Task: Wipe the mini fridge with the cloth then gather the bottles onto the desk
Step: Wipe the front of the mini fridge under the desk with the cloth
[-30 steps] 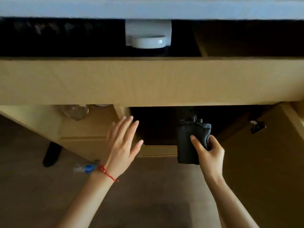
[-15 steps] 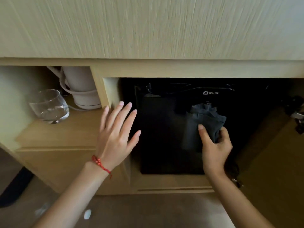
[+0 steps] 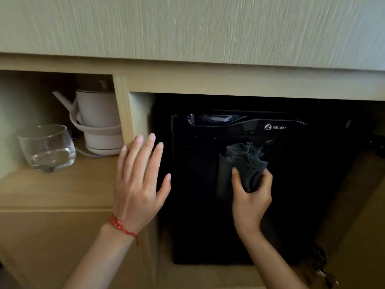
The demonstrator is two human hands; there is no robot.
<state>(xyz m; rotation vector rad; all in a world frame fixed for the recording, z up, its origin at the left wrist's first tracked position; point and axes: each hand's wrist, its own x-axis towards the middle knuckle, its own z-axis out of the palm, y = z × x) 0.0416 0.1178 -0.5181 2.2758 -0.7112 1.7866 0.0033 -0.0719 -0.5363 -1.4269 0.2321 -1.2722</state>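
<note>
A black mini fridge (image 3: 200, 184) with a white WELLWAY logo sits inside a wooden cabinet bay under the desk, its door closed. My right hand (image 3: 249, 197) grips a bunched dark grey cloth (image 3: 243, 161) and holds it against the fridge door, right of centre. My left hand (image 3: 138, 182) hovers flat with fingers spread, in front of the wooden divider at the fridge's left edge; a red string bracelet circles its wrist. No bottles are in view.
The desk's light wooden front (image 3: 187, 28) overhangs the top. In the left shelf bay stand a clear glass tumbler (image 3: 46, 148) and a white electric kettle (image 3: 100, 124) with its cord. An open cabinet door (image 3: 358, 226) angles out at the right.
The view has dropped and moved in: the fridge front is now larger and fully seen. Both hands moved closer to the fridge, the cloth now against its door. The floor bottle left the view.
</note>
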